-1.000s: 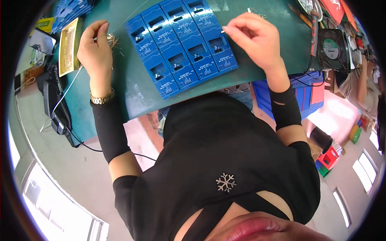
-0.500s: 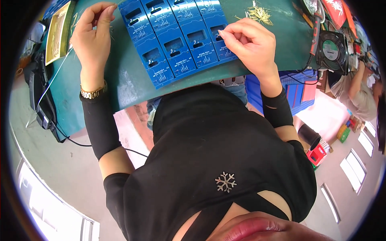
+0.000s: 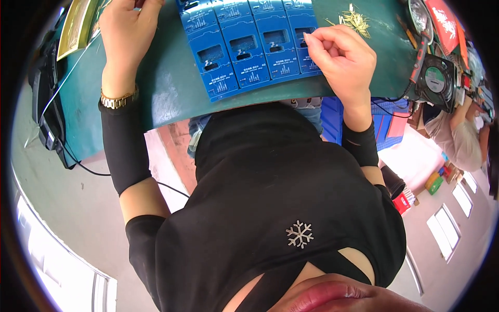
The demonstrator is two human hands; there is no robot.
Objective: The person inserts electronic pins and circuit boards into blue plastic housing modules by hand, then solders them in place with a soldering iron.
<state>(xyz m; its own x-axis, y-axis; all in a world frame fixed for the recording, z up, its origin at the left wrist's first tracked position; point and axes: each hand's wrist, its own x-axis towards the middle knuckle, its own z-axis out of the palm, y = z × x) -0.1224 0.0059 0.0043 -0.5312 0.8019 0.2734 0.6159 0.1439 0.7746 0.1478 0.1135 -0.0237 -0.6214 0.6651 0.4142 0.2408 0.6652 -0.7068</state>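
A panel of blue circuit boards (image 3: 253, 65) lies on the green table, its boards set in rows with rectangular cutouts and white print. Over its right side my right hand (image 3: 343, 58) is closed in a pinch, thumb and forefinger tips by a cutout; anything between them is too small to name. Beyond the panel's left side, my left hand (image 3: 129, 26) is raised with its fingers curled in. The picture's top edge cuts off its fingertips, and what they hold, if anything, is hidden. A loose heap of thin yellow pin-like pieces (image 3: 356, 22) sits past my right hand.
A yellow-rimmed tray (image 3: 66, 39) stands at the far left of the green table (image 3: 169, 86). On the right are a red-and-grey handled tool (image 3: 419, 61) and a black fan (image 3: 435, 80). Blue crates (image 3: 332, 119) stand below the table edge. Another person's arm (image 3: 460, 117) shows far right.
The view has shifted, so the panel and both hands appear farther right, with the panel and left hand higher. My right hand keeps its pinch; the left fingertips have slipped out at the top.
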